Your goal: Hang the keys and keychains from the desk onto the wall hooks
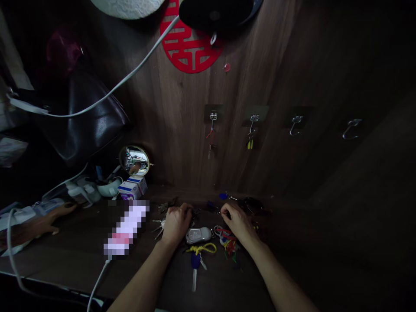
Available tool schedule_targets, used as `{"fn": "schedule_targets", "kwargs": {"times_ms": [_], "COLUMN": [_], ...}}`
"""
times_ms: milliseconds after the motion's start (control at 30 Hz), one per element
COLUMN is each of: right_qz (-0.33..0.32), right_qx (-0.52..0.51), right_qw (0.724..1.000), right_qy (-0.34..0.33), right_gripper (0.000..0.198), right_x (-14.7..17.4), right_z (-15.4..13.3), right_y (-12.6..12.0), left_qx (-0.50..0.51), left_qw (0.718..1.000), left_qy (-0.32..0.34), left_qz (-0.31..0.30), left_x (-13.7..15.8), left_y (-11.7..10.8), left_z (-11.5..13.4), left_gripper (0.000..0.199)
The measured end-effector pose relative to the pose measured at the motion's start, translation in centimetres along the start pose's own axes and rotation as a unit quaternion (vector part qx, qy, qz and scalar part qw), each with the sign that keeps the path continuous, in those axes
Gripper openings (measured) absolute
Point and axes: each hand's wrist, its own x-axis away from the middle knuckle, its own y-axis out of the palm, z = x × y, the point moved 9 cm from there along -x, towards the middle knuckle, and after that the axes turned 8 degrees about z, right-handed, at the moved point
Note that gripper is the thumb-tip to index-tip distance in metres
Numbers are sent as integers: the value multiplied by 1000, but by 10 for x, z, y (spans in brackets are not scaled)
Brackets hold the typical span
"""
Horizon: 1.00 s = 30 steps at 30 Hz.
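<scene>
Over the scattered keys on the dark shelf, my left hand [176, 220] has its fingers curled and pressed together; what they hold, if anything, is hidden. A bunch of keys [158, 225] shows beside its wrist side. My right hand [236, 222] is closed in a pinch near a small dark blue key tag [210, 203], and the thing between its fingertips is too small to make out. Between the hands lies a grey car key fob [199, 235]. Below it rests a blue-headed key [195, 262] with a yellow cord [204, 248]. Colourful key charms [230, 247] lie under my right wrist.
Metal hooks are fixed to the wooden wall; keys hang from the left hook [212, 118] and the second hook [254, 119]. A blurred-out phone [126, 227] with a white cable lies left, near small boxes [132, 187], a round mirror [134, 161] and a dark bag [87, 112].
</scene>
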Motion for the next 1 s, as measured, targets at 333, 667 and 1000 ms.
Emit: {"fn": "schedule_targets", "kwargs": {"times_ms": [333, 667, 1000], "right_qz": [147, 83, 14], "right_qx": [-222, -425, -432], "right_qw": [962, 891, 892], "right_qy": [57, 140, 136], "right_gripper": [11, 20, 20], "right_x": [-1, 0, 2], "right_z": [-20, -30, -39], "right_y": [-35, -9, 4], "left_qx": [127, 167, 236], "left_qw": [990, 984, 971], "left_qy": [56, 63, -10], "left_qz": [39, 15, 44], "left_x": [3, 5, 4], "left_y": [-15, -9, -5], "left_z": [29, 46, 32], "left_gripper": [19, 16, 15]}}
